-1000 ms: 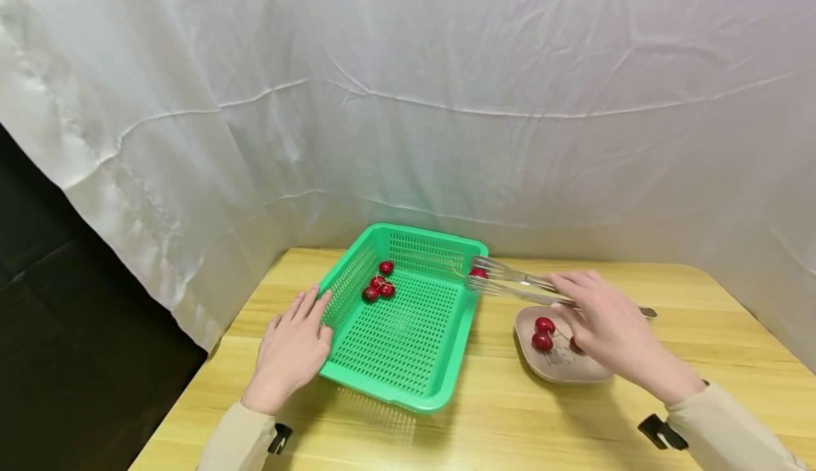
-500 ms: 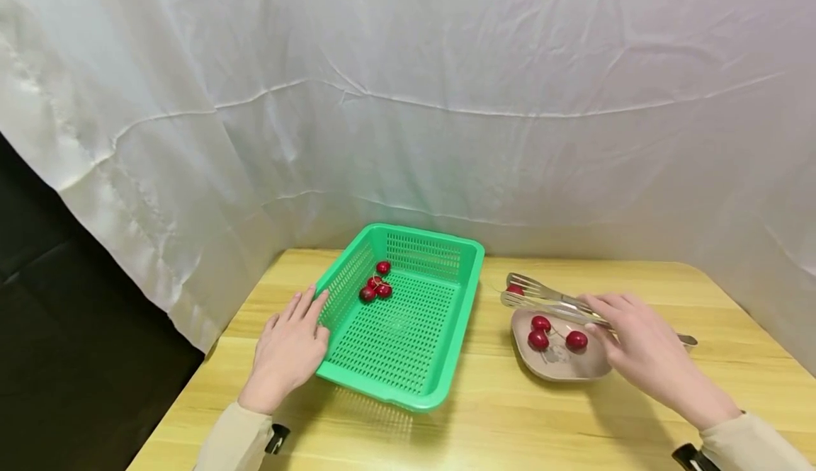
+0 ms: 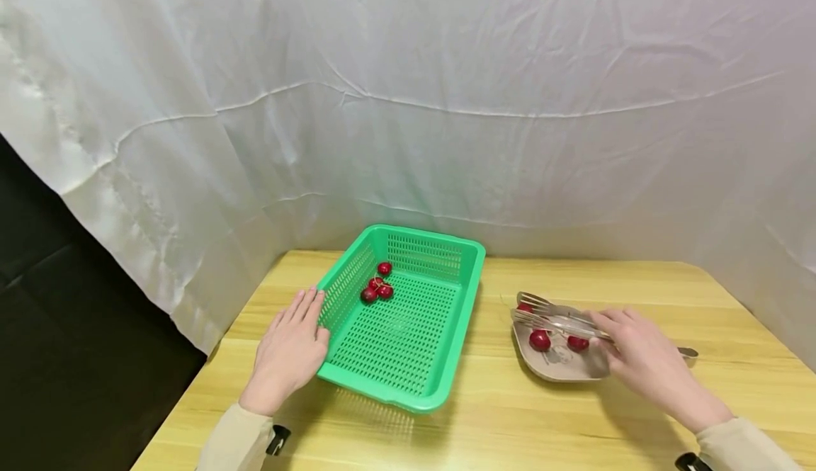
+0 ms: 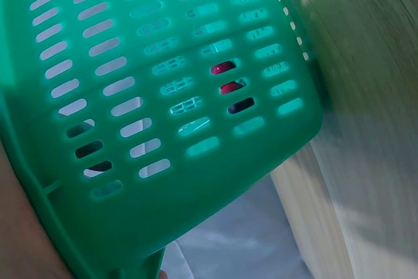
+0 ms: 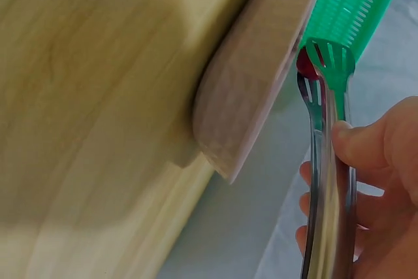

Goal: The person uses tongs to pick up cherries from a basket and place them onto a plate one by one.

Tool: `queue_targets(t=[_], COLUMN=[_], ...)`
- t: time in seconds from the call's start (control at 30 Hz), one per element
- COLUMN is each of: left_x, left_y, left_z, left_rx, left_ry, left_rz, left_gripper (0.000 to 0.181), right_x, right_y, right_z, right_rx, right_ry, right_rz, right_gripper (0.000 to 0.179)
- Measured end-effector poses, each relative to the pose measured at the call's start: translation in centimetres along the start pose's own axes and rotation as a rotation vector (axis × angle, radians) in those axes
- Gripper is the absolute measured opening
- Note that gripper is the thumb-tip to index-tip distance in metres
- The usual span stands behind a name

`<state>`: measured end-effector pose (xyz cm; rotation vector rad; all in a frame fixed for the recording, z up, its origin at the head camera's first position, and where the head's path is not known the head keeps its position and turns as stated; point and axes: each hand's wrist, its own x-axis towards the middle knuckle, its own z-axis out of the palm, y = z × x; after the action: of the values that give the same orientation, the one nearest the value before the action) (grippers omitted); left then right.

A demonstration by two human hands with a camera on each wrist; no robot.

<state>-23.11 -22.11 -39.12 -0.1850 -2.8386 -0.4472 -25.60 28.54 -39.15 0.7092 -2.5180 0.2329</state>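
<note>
My right hand [image 3: 650,361] holds metal tongs [image 3: 574,324] with slotted, fork-like ends, thumb on one arm and fingers behind the other. A red cherry [image 5: 305,65] is pinched between the tong tips, its thin stem sticking out to the left. The tips hover low over the far left corner of a small pinkish dish [image 3: 570,372]. Two cherries [image 3: 540,341] show in the dish; the tongs hide part of its inside. My left hand [image 3: 290,347] rests on the left rim of a green plastic basket [image 3: 398,333], fingers straight. Several cherries [image 3: 376,291] lie together at the basket's far left.
The wooden table [image 3: 510,421] carries both containers, the dish to the right of the basket with a strip of tabletop between. A pale cloth curtain [image 3: 446,159] hangs right behind the table. Dark fabric [image 3: 76,329] hangs off the left edge.
My right hand has carried the tongs and cherry rightward from the basket's right rim to the dish, then lowered them, covering one dish cherry. My left hand has barely moved.
</note>
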Motion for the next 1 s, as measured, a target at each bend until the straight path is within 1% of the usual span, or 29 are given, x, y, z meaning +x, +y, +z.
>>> queue_targets(t=[0.27, 0.47, 0.67, 0.83, 1.0], left_x=[0.0, 0.1, 0.1, 0.1, 0.0], left_y=[0.0, -0.1, -0.1, 0.1, 0.1], left_z=[0.0, 0.0, -0.3, -0.4, -0.4], left_rx=[0.01, 0.021, 0.03, 0.049, 0.053], left_ry=[-0.025, -0.032, -0.042, -0.043, -0.047], left_rz=[-0.004, -0.004, -0.005, 0.001, -0.002], left_gripper=[0.057, 0.057, 0.057, 0.057, 0.057], right_x=[-0.3, 0.4, 2.4, 4.4, 6.4], right_y=[0.0, -0.7, -2.2, -3.8, -5.4], right_z=[0.1, -0.4, -1.1, -1.2, -0.8], right_rx=[0.005, 0.035, 0.065, 0.074, 0.086], right_ry=[-0.034, 0.0, 0.042, 0.06, 0.06], right_rz=[0.032, 0.031, 0.012, -0.048, -0.107], right_gripper=[0.055, 0.055, 0.056, 0.054, 0.051])
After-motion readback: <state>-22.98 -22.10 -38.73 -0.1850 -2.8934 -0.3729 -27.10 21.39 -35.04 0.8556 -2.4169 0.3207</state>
